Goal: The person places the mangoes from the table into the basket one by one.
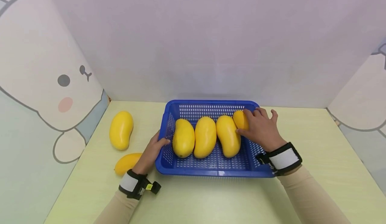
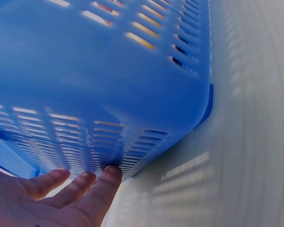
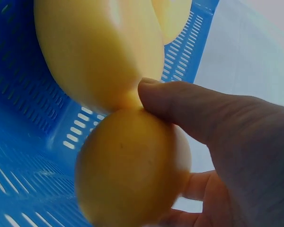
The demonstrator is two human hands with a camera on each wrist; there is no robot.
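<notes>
the fourth mango (image 1: pixel 240 119) sits at the basket's far right corner, touching the third mango (image 1: pixel 228 135), with the right hand (image 1: pixel 260 128) curled round it. the blue basket (image 1: pixel 211 168) holds three more in a row, so the space looks tight; wedging it in could roll its neighbours or bruise it. the left hand (image 1: pixel 152 152), fingers straight, presses the basket's left wall; if it slipped, the basket could slide towards the two mangoes (image 1: pixel 121 130) near the table's left edge
</notes>
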